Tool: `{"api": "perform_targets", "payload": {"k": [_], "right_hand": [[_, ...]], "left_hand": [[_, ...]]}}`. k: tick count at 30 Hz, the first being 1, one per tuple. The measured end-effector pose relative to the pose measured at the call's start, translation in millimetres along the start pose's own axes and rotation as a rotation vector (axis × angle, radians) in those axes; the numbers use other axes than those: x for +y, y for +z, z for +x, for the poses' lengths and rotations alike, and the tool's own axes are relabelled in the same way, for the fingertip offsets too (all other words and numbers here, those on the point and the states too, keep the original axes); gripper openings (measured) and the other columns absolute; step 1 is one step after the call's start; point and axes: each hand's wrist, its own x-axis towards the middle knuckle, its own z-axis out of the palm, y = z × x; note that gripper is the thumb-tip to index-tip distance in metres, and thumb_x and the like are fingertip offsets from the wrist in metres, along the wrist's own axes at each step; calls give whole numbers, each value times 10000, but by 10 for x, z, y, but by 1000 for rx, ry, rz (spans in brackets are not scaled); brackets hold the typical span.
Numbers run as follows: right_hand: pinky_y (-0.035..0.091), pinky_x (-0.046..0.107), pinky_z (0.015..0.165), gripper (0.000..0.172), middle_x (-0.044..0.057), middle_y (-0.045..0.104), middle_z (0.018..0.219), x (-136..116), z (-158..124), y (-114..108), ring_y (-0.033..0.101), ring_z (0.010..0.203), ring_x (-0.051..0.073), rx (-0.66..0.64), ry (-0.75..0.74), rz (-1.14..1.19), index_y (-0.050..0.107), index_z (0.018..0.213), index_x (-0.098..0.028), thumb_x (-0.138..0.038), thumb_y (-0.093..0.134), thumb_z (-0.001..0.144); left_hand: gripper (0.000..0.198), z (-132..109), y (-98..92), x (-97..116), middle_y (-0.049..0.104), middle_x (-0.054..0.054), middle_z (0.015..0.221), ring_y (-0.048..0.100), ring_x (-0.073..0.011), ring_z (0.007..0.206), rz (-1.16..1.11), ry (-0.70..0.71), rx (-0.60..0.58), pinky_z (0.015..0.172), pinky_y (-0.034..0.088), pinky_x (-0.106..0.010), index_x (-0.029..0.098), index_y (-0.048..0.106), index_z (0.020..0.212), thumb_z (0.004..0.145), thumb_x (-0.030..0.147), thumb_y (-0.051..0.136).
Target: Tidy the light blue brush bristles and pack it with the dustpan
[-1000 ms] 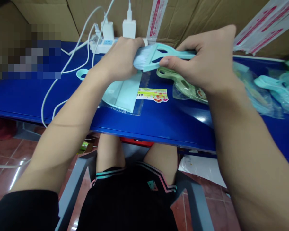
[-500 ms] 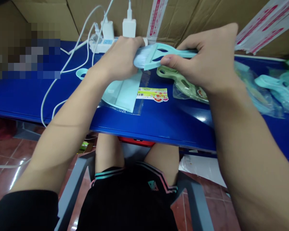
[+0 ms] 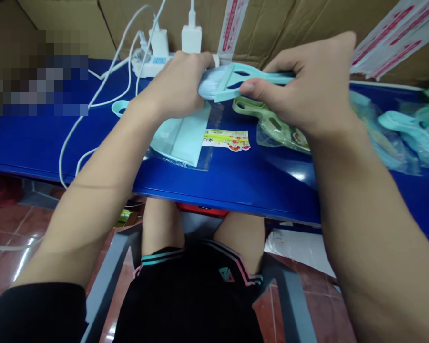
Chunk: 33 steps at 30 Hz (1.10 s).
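Observation:
My left hand (image 3: 175, 83) grips the bristle end of a pale turquoise plastic hand brush (image 3: 232, 81), with the fingers over its head. My right hand (image 3: 293, 81) holds the slotted handle between thumb and fingers. Below the brush, a matching turquoise dustpan (image 3: 182, 138) lies on a clear plastic bag, partly hidden by my left forearm. Near my right thumb lies a sage-green plastic brush or dustpan part (image 3: 268, 123) in a bag. A printed yellow-and-red label card (image 3: 227, 140) rests on the table between them.
The blue table (image 3: 257, 183) holds bagged turquoise pieces (image 3: 411, 136) at right. A white power strip (image 3: 150, 68), a white charger (image 3: 191, 39) and loose white cables lie at the back, against cardboard boxes (image 3: 271, 19). A small turquoise ring (image 3: 119, 108) lies at left.
Both hands and the brush have shifted only slightly up and to the right. The grip on the brush looks unchanged.

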Motion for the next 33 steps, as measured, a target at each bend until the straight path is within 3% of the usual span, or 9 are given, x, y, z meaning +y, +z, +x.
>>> {"api": "perform_targets", "payload": {"k": [3, 5, 13, 18, 20, 22, 25, 27, 33], "right_hand": [[387, 538, 967, 1449, 151, 679, 823, -20, -3, -4, 658, 867, 301, -5, 15, 17, 787, 900, -144, -1089, -250, 536], [382, 540, 972, 1421, 147, 665, 805, -18, -7, -10, 653, 861, 299, -4, 18, 26, 769, 869, -150, -1095, -237, 532], [381, 550, 1014, 1195, 105, 709, 812, 9, -5, -7, 672, 874, 284, -4, 12, 38, 760, 826, -213, -1105, -26, 711], [417, 524, 974, 1049, 86, 703, 774, 42, 1, 10, 673, 827, 259, 35, -17, 25, 800, 860, -178, -1073, 253, 824], [431, 526, 962, 1035, 90, 716, 780, 62, 1, 12, 685, 824, 266, 44, -28, 29, 810, 870, -184, -1057, 254, 842], [438, 523, 949, 1065, 89, 721, 774, 82, 0, 15, 697, 823, 277, 38, -53, 42, 803, 849, -211, -1071, 175, 823], [426, 525, 942, 1169, 89, 708, 752, 100, 1, 24, 682, 804, 284, 51, -56, 72, 774, 799, -229, -1143, 54, 686], [406, 524, 960, 1183, 86, 703, 754, 101, 4, 29, 659, 801, 277, 52, -34, 82, 757, 780, -241, -1164, 34, 630], [365, 516, 982, 1139, 83, 675, 750, 67, 0, 19, 630, 798, 271, 43, -16, 100, 729, 760, -239, -1159, 68, 641]], "left_hand": [[632, -1, 2, -6, 753, -106, 1321, 701, -390, 1274, -5, 0, 1, 1102, 548, -471, 160, 660, 1466, 839, 82, 654], [646, 1, 5, -10, 754, -96, 1316, 697, -378, 1274, -6, -10, -1, 1127, 536, -471, 184, 659, 1476, 835, 102, 652], [665, 13, 7, -24, 754, -85, 1292, 687, -382, 1274, -9, -26, -1, 1121, 533, -477, 195, 662, 1470, 810, 128, 638], [656, 6, 18, -35, 767, -95, 1271, 699, -388, 1250, -12, 3, 18, 1077, 549, -471, 190, 680, 1445, 794, 124, 628], [667, 1, 15, -31, 765, -107, 1286, 690, -400, 1263, -15, 0, 19, 1066, 552, -474, 198, 678, 1452, 790, 148, 621], [680, -2, 9, -26, 767, -85, 1294, 680, -389, 1272, -14, -21, 9, 1069, 551, -465, 260, 676, 1458, 786, 179, 616], [687, -1, 2, -23, 770, -60, 1292, 675, -392, 1275, -35, -37, 3, 1095, 540, -479, 309, 679, 1452, 779, 190, 616], [672, -1, 2, -23, 766, -92, 1296, 674, -413, 1278, -61, -30, 12, 1119, 529, -506, 268, 695, 1444, 781, 175, 629], [656, -5, 11, -18, 759, -126, 1270, 685, -436, 1287, -36, 10, 18, 1094, 544, -540, 146, 679, 1448, 797, 95, 627]]}}
